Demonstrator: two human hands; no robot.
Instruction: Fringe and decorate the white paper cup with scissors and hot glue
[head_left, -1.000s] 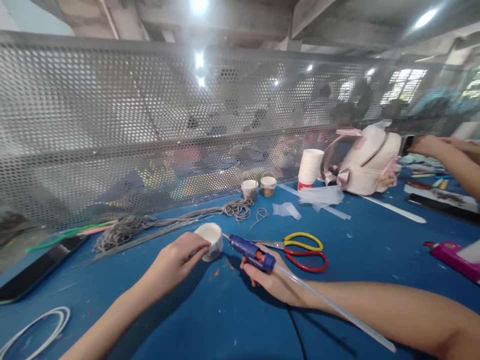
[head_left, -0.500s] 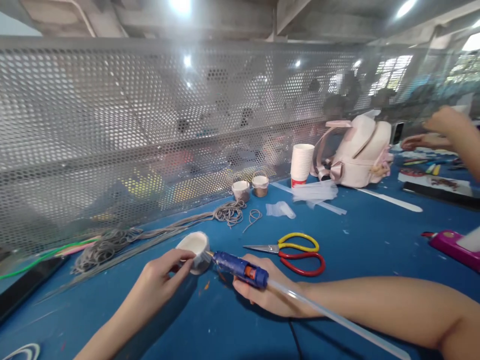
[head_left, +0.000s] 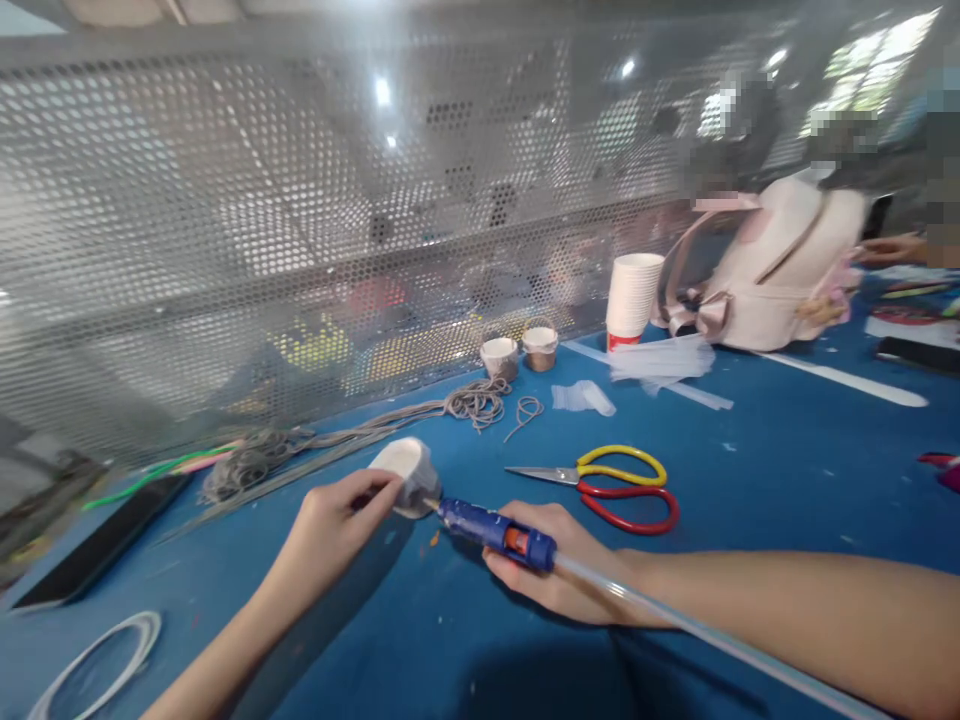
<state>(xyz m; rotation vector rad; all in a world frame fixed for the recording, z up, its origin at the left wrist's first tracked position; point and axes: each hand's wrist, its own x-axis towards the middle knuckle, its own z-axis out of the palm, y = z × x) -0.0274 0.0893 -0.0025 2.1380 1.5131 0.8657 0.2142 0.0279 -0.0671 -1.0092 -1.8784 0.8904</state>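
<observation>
My left hand (head_left: 349, 525) pinches the rim of a small white paper cup (head_left: 421, 478), tilted above the blue table. Wrapped in my right hand (head_left: 551, 560) is a blue hot glue gun (head_left: 487, 527), with a long clear glue stick (head_left: 675, 618) running out of its back. The gun's nozzle is at the cup's right side, touching or very close; I cannot tell which. Scissors (head_left: 600, 480) with one yellow and one red handle lie just beyond my right hand. Grey cord (head_left: 476, 402) lies loosely coiled behind the cup.
Two small cups (head_left: 540, 348) with handles stand near the perforated metal screen (head_left: 300, 250). Farther right are a stack of paper cups (head_left: 634, 295), clear strips (head_left: 664, 360) and a pale pink backpack (head_left: 780, 270). A black phone-like slab (head_left: 105, 540) lies left. Another person's hand (head_left: 892, 250) shows far right.
The view has shifted, so most things sit farther right. The cup appears tipped a little more, with the nozzle lower on its side. The other person's raised arm is no longer visible.
</observation>
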